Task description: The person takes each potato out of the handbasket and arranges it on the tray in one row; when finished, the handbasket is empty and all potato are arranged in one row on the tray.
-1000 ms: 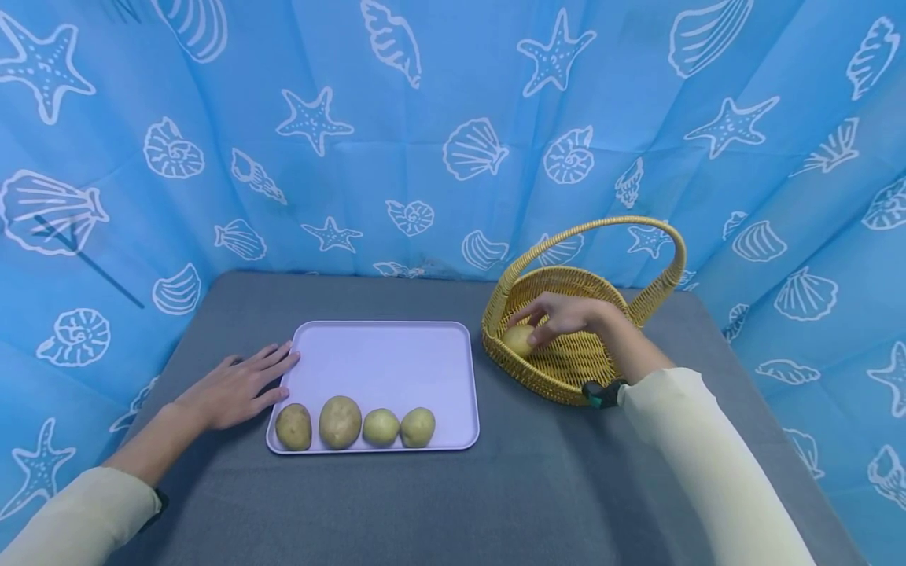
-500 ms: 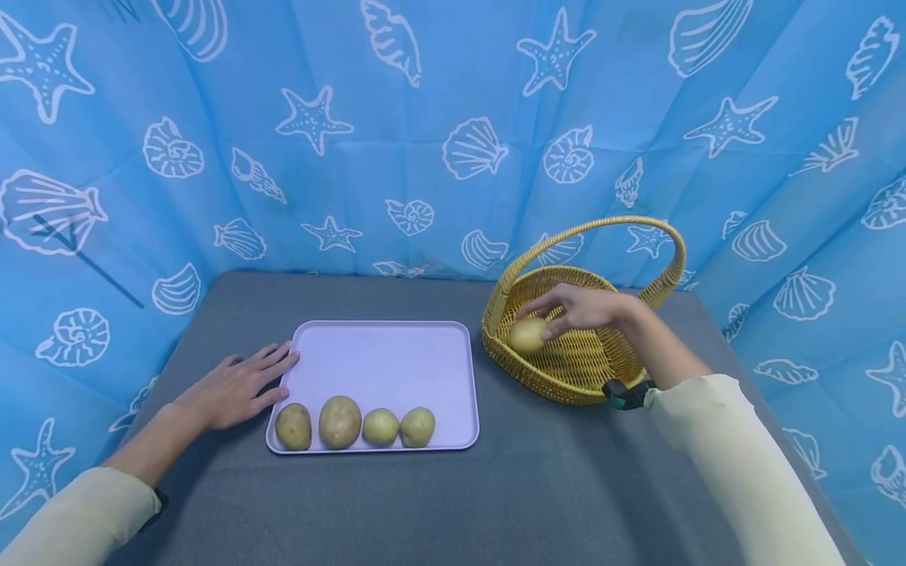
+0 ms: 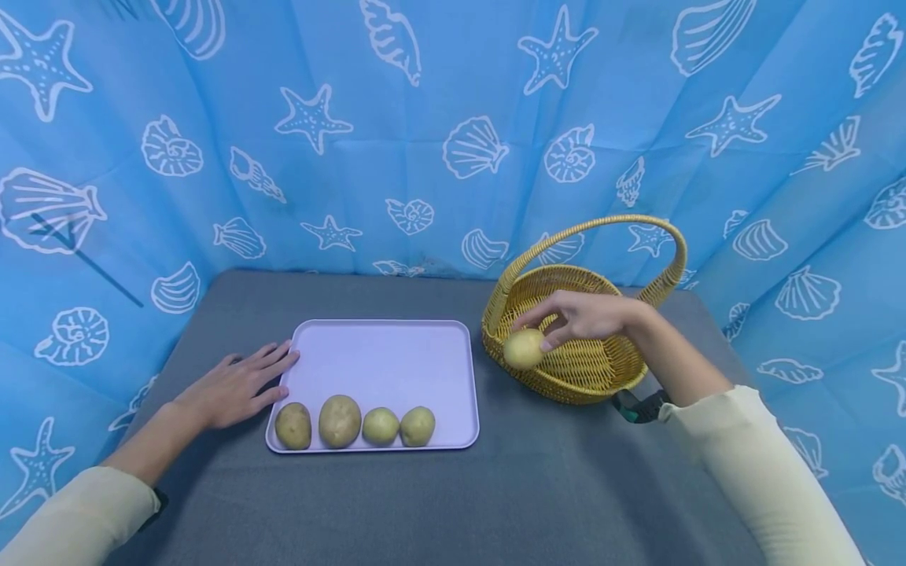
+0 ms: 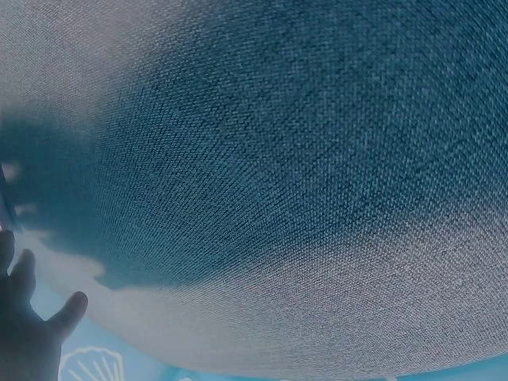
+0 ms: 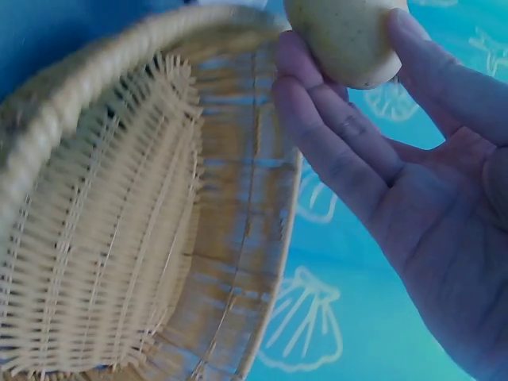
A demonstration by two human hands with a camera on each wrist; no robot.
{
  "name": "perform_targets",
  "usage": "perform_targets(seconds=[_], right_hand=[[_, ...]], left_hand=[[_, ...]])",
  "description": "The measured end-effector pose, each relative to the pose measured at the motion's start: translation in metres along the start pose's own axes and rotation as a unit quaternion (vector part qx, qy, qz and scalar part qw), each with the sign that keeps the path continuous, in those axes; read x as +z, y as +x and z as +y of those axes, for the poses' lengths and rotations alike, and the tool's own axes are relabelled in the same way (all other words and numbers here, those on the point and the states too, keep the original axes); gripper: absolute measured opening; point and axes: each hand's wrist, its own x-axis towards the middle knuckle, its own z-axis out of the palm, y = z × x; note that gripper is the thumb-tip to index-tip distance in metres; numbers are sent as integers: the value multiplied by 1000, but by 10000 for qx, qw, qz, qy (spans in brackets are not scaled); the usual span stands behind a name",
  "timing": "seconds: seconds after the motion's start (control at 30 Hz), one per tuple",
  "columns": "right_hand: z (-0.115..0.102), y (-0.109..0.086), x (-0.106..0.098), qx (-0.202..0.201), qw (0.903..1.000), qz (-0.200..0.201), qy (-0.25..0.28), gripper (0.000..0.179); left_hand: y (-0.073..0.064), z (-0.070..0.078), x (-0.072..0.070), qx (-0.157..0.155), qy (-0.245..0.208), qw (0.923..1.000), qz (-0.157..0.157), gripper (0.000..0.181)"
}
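Note:
My right hand (image 3: 583,316) pinches a pale yellow potato (image 3: 524,349) between thumb and fingers, at the left rim of the wicker basket (image 3: 576,391). In the right wrist view the same potato (image 5: 345,40) sits at the fingertips, with the woven basket (image 5: 95,230) beside the hand. My left hand (image 3: 230,391) lies flat with fingers spread, its fingertips on the left edge of the lilac tray (image 3: 382,354). Along the tray's near edge several potatoes stand in a row, from a brownish potato (image 3: 293,427) at the left to a smaller yellowish potato (image 3: 418,427) at the right.
A dark grey cloth (image 3: 425,503) covers the table. Behind it hangs a blue curtain (image 3: 425,157) with white seashells and starfish. The basket's tall arched handle (image 3: 591,223) rises above my right hand.
My right hand has lifted the potato from inside the basket up to its left rim, with the forearm shifting right. The left hand stays where it was on the tray.

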Motion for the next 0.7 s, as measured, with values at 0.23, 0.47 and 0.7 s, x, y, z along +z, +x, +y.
perform_targets(seconds=[0.23, 0.47, 0.7], right_hand=[[-21, 17, 19, -374, 9986, -369, 104, 47], [-28, 43, 47, -634, 9951, -760, -70, 46], [-21, 69, 72, -532, 9935, -978, -229, 46]], left_hand=[[0, -1, 0, 14, 17, 10000, 7, 65], [0, -1, 0, 26, -1, 10000, 19, 65], [0, -2, 1, 19, -16, 10000, 20, 65]])
